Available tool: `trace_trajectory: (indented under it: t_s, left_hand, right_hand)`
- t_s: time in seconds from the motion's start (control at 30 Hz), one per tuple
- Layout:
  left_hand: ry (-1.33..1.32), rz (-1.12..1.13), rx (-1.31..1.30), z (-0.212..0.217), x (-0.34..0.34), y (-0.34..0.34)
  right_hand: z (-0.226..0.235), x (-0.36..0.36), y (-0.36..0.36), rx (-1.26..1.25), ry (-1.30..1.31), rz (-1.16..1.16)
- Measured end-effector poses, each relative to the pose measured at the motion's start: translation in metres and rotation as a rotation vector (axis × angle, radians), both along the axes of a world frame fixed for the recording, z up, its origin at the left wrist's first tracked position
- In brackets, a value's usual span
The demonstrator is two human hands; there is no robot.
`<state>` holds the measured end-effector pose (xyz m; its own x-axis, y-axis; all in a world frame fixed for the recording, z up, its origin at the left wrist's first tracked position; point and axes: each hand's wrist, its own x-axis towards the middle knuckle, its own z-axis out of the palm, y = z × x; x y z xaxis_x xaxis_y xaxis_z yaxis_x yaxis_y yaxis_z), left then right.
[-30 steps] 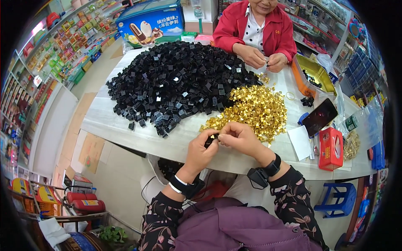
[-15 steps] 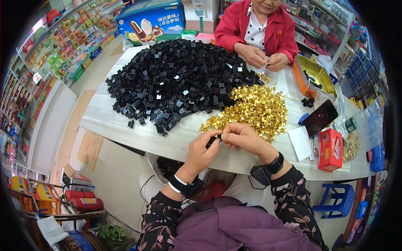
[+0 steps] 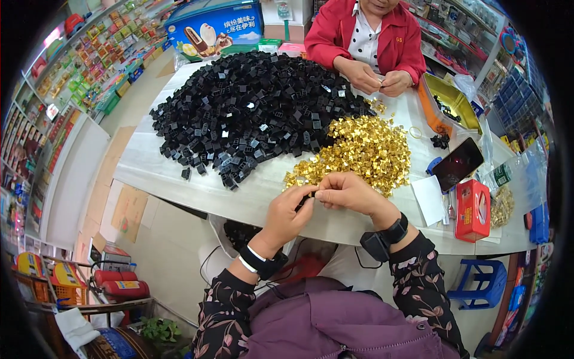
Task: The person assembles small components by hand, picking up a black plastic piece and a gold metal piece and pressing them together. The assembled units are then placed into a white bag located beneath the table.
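Note:
My left hand [image 3: 287, 212] and my right hand [image 3: 344, 190] meet at the near edge of the white table [image 3: 179, 179], fingertips pinched together on a small black plastic part [image 3: 307, 197]; whether a gold piece is in it is hidden. Just beyond my fingers lies a heap of small gold metal pieces [image 3: 359, 149]. A large pile of black plastic parts [image 3: 251, 110] covers the table's far left.
Across the table a person in a red jacket [image 3: 371, 36] works a small piece with both hands [image 3: 379, 78]. On the right lie a yellow tin [image 3: 454, 102], a dark phone [image 3: 457, 163] and a red box [image 3: 472, 209]. A blue stool [image 3: 484, 284] stands below.
My hands have stayed at the same spot by the gold heap; only the fingers shifted slightly around the small part.

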<state>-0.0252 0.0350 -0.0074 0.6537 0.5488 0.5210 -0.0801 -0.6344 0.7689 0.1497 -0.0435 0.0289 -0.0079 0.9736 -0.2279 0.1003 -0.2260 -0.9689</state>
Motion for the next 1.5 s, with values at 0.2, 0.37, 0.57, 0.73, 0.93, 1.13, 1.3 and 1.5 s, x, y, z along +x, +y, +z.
trace_trajectory:
  t_s: [0.2, 0.37, 0.57, 0.73, 0.93, 1.13, 1.3, 1.5]
  left_hand:
    - [-0.065, -0.140, -0.914, 0.015, -0.030, 0.006]
    - [0.481, -0.374, -1.091, 0.007, -0.104, 0.015]
    - [0.584, 0.083, -0.445, -0.064, -0.122, 0.026]
    - [0.639, 0.001, 0.022, -0.039, -0.120, 0.029]
    - [0.580, 0.223, 0.021, 0.049, -0.080, 0.038]
    - [0.616, 0.542, 0.488, 0.024, -0.052, 0.082]
    - [0.574, 0.493, 0.560, 0.023, -0.052, 0.080]
    - [0.214, 0.183, -0.190, 0.026, -0.032, 0.027]
  right_hand:
    - [-0.001, -0.006, 0.002, 0.120, -0.071, -0.101]
    - [-0.009, -0.011, 0.000, 0.449, -0.812, -0.113]
    - [-0.013, -0.016, 0.003, 0.531, -0.859, -0.122]
    - [-0.010, -0.010, -0.001, 0.494, -0.804, -0.119]
    - [-0.009, -0.012, -0.003, 0.508, -0.849, -0.124]
    - [-0.003, -0.007, -0.004, 0.416, -0.891, -0.050]
    - [-0.003, -0.001, -0.007, 0.484, -0.983, -0.012]
    - [-0.003, -0.007, -0.003, 0.433, -0.573, -0.158]
